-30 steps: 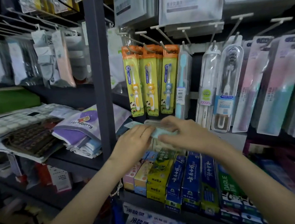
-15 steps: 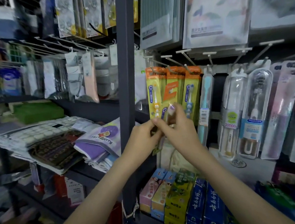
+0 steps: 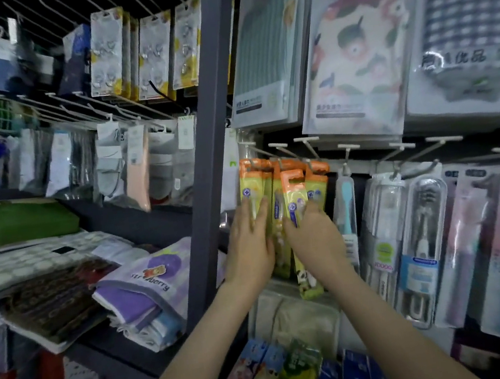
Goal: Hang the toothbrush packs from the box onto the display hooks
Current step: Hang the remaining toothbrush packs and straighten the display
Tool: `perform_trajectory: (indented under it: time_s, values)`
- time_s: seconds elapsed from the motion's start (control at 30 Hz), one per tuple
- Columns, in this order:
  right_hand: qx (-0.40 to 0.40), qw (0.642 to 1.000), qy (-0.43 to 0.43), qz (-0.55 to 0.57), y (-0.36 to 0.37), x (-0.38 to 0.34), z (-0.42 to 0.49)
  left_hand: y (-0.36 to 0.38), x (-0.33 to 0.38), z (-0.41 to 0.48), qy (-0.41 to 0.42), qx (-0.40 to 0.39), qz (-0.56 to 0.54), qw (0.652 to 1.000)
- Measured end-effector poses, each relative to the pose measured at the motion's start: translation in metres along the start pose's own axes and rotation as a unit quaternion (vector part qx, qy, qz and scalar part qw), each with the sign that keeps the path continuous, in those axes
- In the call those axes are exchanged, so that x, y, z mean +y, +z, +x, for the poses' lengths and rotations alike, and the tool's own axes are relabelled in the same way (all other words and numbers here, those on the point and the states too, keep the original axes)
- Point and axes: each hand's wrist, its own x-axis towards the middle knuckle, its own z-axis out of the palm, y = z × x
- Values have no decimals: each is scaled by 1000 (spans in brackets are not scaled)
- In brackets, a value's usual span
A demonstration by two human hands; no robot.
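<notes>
Several orange-and-yellow toothbrush packs [image 3: 252, 182] hang close together from the white-tipped display hooks [image 3: 281, 145], just right of the dark post. My left hand [image 3: 250, 252] rests flat on the left packs, its fingers straight and pointing up. My right hand [image 3: 314, 238] grips one more toothbrush pack [image 3: 293, 196] in front of the hanging row. That pack's orange top is level with the others, and its lower end shows below my hand. Whether its hole is on a hook is hidden. The box is out of view.
A dark metal post [image 3: 211, 194] stands right beside my left hand. A blue toothbrush pack [image 3: 346, 205] and clear electric toothbrush cases [image 3: 425, 246] hang to the right. Toothpaste boxes [image 3: 296, 372] stand below, towel packs [image 3: 357, 50] hang above, and folded cloths [image 3: 147, 290] lie on the left shelf.
Both hands rose from above the toothpaste boxes up to the hanging orange packs. My left hand flattened against the row, and my right hand brought a pack up level with it.
</notes>
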Motion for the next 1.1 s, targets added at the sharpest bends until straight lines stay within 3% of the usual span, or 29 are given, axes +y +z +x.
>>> perform_trajectory:
  time_s: [0.27, 0.37, 0.5, 0.67, 0.83, 0.93, 1.1]
  values:
    - [37, 994, -7, -99, -1, 4, 8, 41, -12, 31, -37, 87, 16, 995]
    - [52, 991, -15, -119, 1, 4, 12, 42, -16, 34, -67, 97, -41, 992]
    - [59, 994, -1, -89, 2, 3, 16, 38, -18, 39, -32, 116, -118, 986]
    - [47, 996, 27, -71, -1, 2, 20, 34, -12, 36, -70, 95, -79, 990]
    - [17, 997, 76, -28, -2, 0, 26, 34, -20, 36, -1, 117, 59, 991]
    - [9, 996, 92, -4, -3, -2, 29, 26, -16, 34, -52, 65, 66, 994]
    - [20, 995, 92, 31, 5, -2, 26, 22, -11, 35, -89, 67, 65, 992]
